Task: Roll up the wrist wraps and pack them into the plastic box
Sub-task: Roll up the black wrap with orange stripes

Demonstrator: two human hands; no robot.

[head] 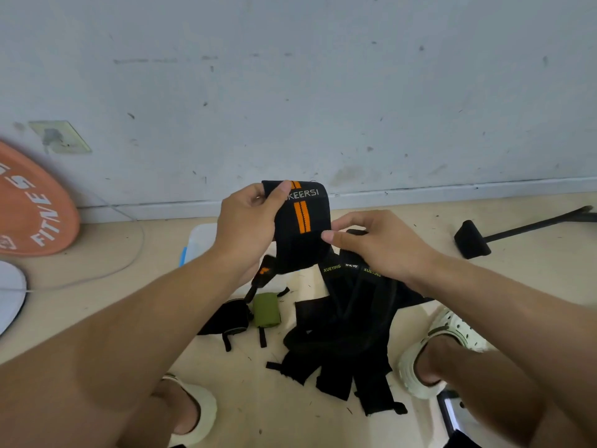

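Item: black wrist wrap with orange stripe (302,231), printed lettering across its upper part. Held in the air between both hands, in front of the wall, above the floor (106,286)

Orientation: long axis runs roughly vertical, printed end up, lower end hanging toward the floor; the stripe follows that axis

Left hand (248,227): fingers curled behind the wrap, thumb pressed on its front at the top left corner; pinches it

Right hand (378,244): thumb and fingers pinch the wrap's right edge, lower down than the left hand's hold

Key relation: both hands are on the wrap, left at the top, right at the side; a roll would likely run along the vertical axis, starting from 1 end

Plastic box (198,242): pale, with a blue part, on the floor behind the left forearm, mostly hidden; nearer the left hand

Other stock: pile of black wraps (349,334) on the floor below the right hand; 1 green roll (266,310) and 1 black roll (227,318) beside it, not yet boxed
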